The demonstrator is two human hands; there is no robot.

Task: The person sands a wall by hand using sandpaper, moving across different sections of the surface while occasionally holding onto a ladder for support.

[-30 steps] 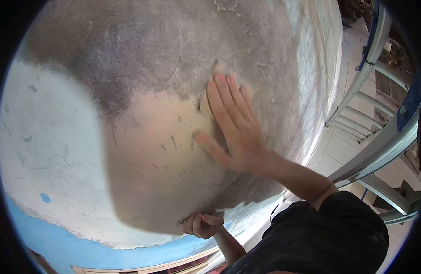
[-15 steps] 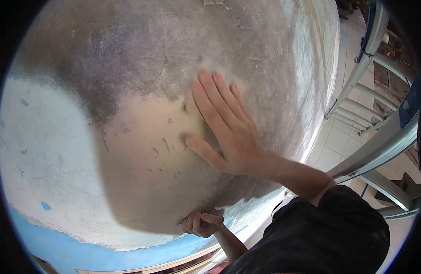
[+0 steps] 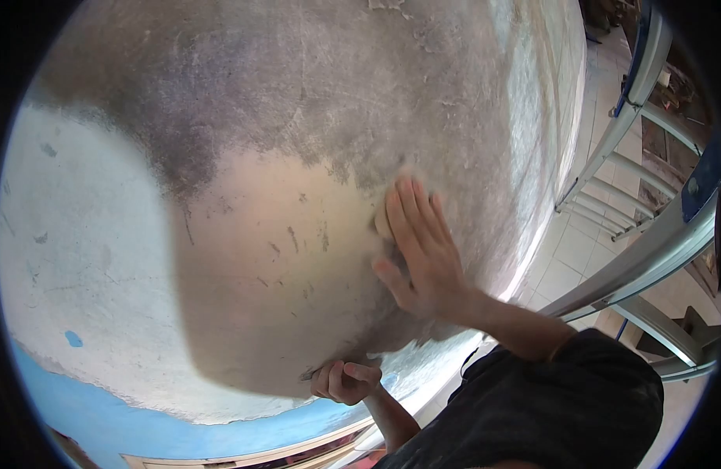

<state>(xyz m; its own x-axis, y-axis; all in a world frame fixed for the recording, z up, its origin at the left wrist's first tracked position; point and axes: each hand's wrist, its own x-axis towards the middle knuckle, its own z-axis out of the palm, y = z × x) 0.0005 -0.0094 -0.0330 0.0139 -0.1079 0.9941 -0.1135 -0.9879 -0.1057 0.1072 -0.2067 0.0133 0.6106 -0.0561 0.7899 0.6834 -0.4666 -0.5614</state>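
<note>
My right hand (image 3: 431,258) lies flat against a patchy wall (image 3: 251,258), its fingers stretched and slightly blurred, the thumb apart. A pale edge shows beside its index finger; whether that is a thin pad or sheet under the hand I cannot make out. Below and to the left, my left hand (image 3: 345,383) is closed with curled fingers near the lower edge of the grey-beige area. A small dark tip sticks out at its left side, but what it belongs to is hidden in the fist.
A metal ladder (image 3: 638,281) with blue parts stands on the right over a tiled floor (image 3: 572,246). Blue paint (image 3: 157,438) borders the wall's whitish area at lower left. Near the bottom edge runs a pale frame (image 3: 243,457).
My right hand has moved down and to the right across the wall, still flat. My left hand stays closed in nearly the same place. The view has shifted slightly.
</note>
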